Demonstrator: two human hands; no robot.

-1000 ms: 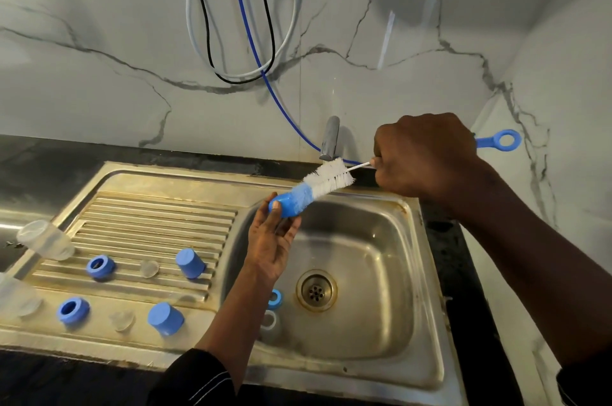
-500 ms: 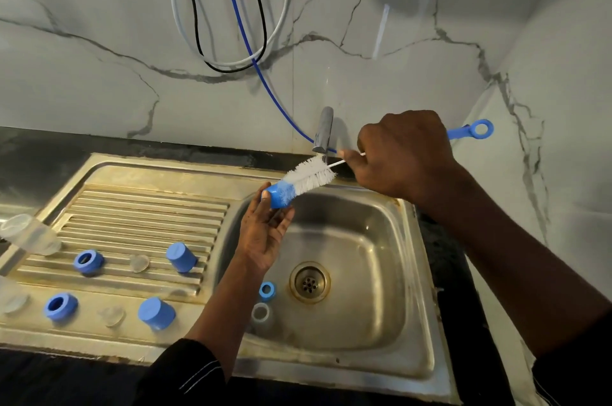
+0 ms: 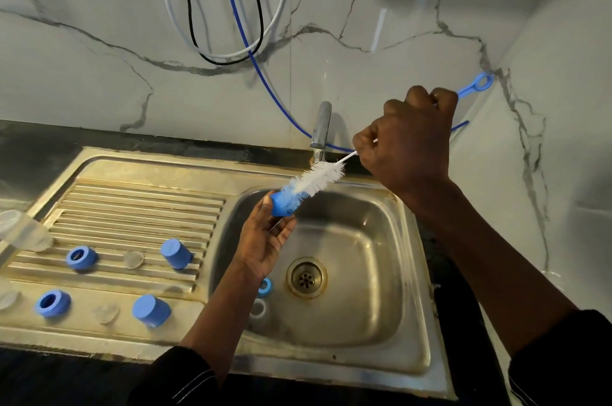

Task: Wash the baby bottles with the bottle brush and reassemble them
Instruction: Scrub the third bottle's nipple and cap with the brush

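Note:
My right hand (image 3: 409, 143) grips the wire stem of the bottle brush (image 3: 318, 178); its blue looped handle end (image 3: 482, 82) sticks out behind my fist. The white bristles sit right under the tap (image 3: 322, 124). My left hand (image 3: 265, 246) lies palm up over the basin, its fingertips touching the brush's blue sponge tip (image 3: 281, 204). On the drainboard lie two blue collars (image 3: 81, 258) (image 3: 52, 303), two blue caps (image 3: 175, 253) (image 3: 150, 310), two clear teats (image 3: 133, 259) (image 3: 106, 313) and a clear bottle (image 3: 25, 233) at the left edge.
The steel sink basin (image 3: 371, 273) holds a small blue ring (image 3: 265, 286) and a clear ring (image 3: 258, 309) near the drain (image 3: 306, 276). Looped cables and a blue hose (image 3: 238, 24) hang on the marble wall behind. The right wall stands close to the sink.
The brush has tilted a little steeper, its handle end rising toward the corner. Both hands keep the same hold, and the parts on the drainboard lie as before.

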